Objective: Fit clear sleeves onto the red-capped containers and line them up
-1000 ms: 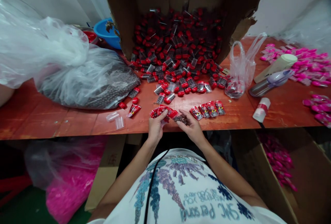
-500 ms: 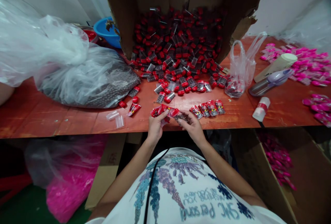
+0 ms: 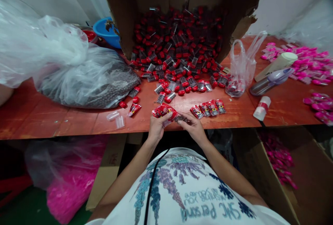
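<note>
At the front edge of the table, my left hand (image 3: 156,127) is closed on red printed wrappers (image 3: 162,110), thumb on top. My right hand (image 3: 194,127) pinches a small clear container (image 3: 180,117) of dark beads, whose left end meets the wrappers. Whether it sits inside a wrapper I cannot tell. Just to the right lies a row of wrapped containers (image 3: 212,107). Left of my hands are a red wrapped piece (image 3: 134,109), loose red caps (image 3: 123,104) and clear empty cups (image 3: 120,122).
A torn cardboard box (image 3: 122,17) lies open at the back, spilling red-capped containers (image 3: 179,62). On the left sits a plastic bag of dark beads (image 3: 91,83). Bottles (image 3: 273,81), a small clear bag (image 3: 238,69) and pink pieces (image 3: 309,65) occupy the right side.
The red wrappers in my left hand have tilted and show more of their printed face. Both hands keep nearly the same place and grip.
</note>
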The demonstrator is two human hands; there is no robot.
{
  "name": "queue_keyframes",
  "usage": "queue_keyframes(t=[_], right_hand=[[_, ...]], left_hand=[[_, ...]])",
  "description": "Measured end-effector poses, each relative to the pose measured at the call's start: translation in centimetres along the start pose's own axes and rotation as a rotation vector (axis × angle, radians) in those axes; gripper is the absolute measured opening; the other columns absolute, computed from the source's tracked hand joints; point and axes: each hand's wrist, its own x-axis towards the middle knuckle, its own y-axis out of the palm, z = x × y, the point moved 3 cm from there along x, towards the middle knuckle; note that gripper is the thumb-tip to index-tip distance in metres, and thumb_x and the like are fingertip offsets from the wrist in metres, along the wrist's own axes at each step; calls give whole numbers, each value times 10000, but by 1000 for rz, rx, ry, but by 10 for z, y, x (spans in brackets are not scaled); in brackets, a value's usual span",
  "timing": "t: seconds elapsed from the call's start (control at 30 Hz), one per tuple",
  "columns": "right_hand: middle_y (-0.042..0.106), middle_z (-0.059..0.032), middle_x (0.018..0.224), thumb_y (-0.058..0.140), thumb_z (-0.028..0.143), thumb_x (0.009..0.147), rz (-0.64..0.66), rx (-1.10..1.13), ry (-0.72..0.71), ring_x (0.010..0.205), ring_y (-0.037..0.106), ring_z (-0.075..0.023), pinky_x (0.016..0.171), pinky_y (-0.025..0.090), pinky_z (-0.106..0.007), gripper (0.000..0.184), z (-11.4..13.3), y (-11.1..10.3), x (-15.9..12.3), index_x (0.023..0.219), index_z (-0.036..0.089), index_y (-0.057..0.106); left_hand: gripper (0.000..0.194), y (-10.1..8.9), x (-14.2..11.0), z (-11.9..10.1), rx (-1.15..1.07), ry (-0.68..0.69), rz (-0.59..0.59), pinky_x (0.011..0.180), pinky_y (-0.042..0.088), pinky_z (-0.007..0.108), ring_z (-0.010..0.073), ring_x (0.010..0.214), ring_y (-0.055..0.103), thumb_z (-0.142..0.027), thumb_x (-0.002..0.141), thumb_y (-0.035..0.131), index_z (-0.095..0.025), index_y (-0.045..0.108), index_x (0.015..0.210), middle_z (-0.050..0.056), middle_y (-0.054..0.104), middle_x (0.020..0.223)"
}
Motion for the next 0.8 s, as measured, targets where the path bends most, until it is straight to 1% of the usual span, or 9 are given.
queue_keyframes(t=[0.07, 0.13, 0.27, 0.37, 0.5, 0.57, 0.63, 0.7, 0.8], right_hand=[[619, -28, 1025, 648, 298, 793, 5, -19, -42, 884, 572, -165, 767, 478, -291, 361, 1, 0, 0, 1154, 281, 651], [619, -27, 1025, 647, 293, 795, 8, -13, -46, 895, 573, -165, 776, 475, -292, 359, 2, 0, 0, 1154, 285, 649], [632, -29, 1015, 659, 310, 785, 3, 89, 44, 839, 588, -162, 715, 490, -283, 390, 0, 2, -1, 1170, 258, 623], [640, -26, 966, 677, 315, 767, -48, 146, 74, 789, 595, -156, 670, 496, -271, 421, -1, 4, -3, 1171, 241, 586], [643, -30, 1001, 668, 301, 772, -133, 34, -14, 883, 599, -170, 791, 492, -296, 363, 0, 4, -6, 1124, 241, 602], [652, -34, 1011, 667, 310, 769, -113, 88, 52, 885, 608, -179, 755, 506, -297, 332, -3, 5, -5, 1090, 238, 620], [665, -31, 973, 686, 322, 746, -67, 209, 166, 827, 621, -180, 661, 517, -283, 328, -8, 6, -4, 1056, 228, 634], [675, -26, 932, 710, 329, 721, -33, 286, 241, 776, 625, -176, 613, 515, -276, 329, -11, 5, -3, 1025, 219, 652], [686, -24, 923, 726, 328, 709, -19, 286, 233, 799, 632, -182, 682, 525, -302, 321, -14, 3, -1, 1007, 218, 678]], left_hand=[[270, 1, -1, 1, 7, 15, 8, 653, 537, 268, 136, 618, 641, -137, 524, 822, -130, 669, 748, 8, 693, 705], [283, 2, -1, 0, 15, 31, 8, 650, 537, 258, 132, 618, 639, -130, 509, 828, -135, 666, 742, 1, 691, 703], [281, 3, -2, -3, 72, 32, 35, 646, 534, 248, 130, 629, 638, -144, 534, 823, -139, 673, 771, 4, 692, 719], [291, 2, -1, -4, 159, -15, 60, 605, 532, 260, 145, 625, 635, -188, 564, 816, -140, 678, 816, 17, 693, 734], [273, 1, 0, -3, 269, -12, 59, 579, 513, 248, 150, 616, 630, -232, 572, 816, -121, 683, 784, 36, 687, 712], [279, 1, 1, -1, 262, -16, 69, 594, 515, 251, 153, 635, 635, -232, 570, 816, -123, 682, 789, 39, 691, 725], [278, 2, 1, 0, 224, -30, 104, 624, 522, 259, 150, 644, 637, -212, 566, 816, -126, 676, 789, 32, 692, 729], [313, 1, 2, -1, 178, -39, 138, 660, 526, 264, 143, 651, 640, -175, 548, 821, -134, 672, 820, 17, 690, 730], [517, -2, 2, -2, 133, -57, 137, 710, 533, 282, 156, 709, 663, -123, 500, 833, -169, 658, 984, 17, 710, 807]])
